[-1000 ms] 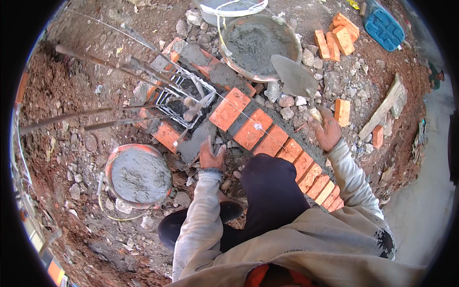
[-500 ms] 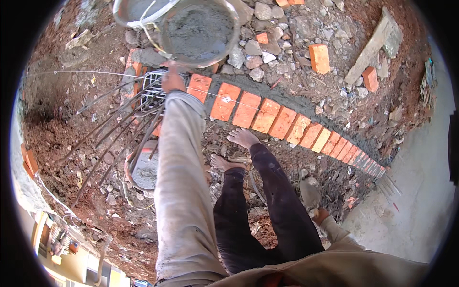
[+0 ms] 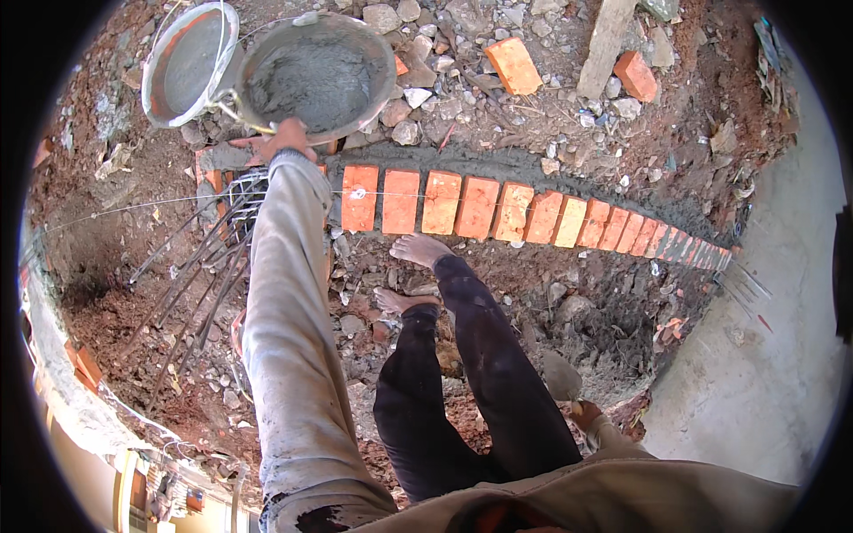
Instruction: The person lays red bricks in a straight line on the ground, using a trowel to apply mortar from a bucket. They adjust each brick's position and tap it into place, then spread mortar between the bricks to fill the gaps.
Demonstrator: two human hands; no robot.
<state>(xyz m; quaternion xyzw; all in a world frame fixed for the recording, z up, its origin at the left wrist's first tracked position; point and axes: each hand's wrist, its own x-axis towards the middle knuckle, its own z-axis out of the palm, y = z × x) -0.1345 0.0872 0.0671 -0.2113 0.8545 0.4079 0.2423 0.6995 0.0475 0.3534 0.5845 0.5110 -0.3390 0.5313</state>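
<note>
Left hand (image 3: 291,138): placed at the near rim of the mortar bucket (image 3: 382,84); whether the rim is gripped or only touched cannot be told.
Right hand (image 3: 584,414): closed around the trowel (image 3: 562,377), which is held low beside the right leg.
Mortar (image 3: 311,80): contained, grey and wet-looking, in the bucket beyond the row.
Brick row (image 3: 402,202): laid crosswise beneath the string line (image 3: 386,193).
Done: the bricks appear set out along the row's visible length.
Left: gaps between the nearer bricks seem unfilled at the top.
Rebar cage (image 3: 244,200): partly covered by the left sleeve (image 3: 293,302).
Loose brick (image 3: 513,67): left lying among rubble.
</note>
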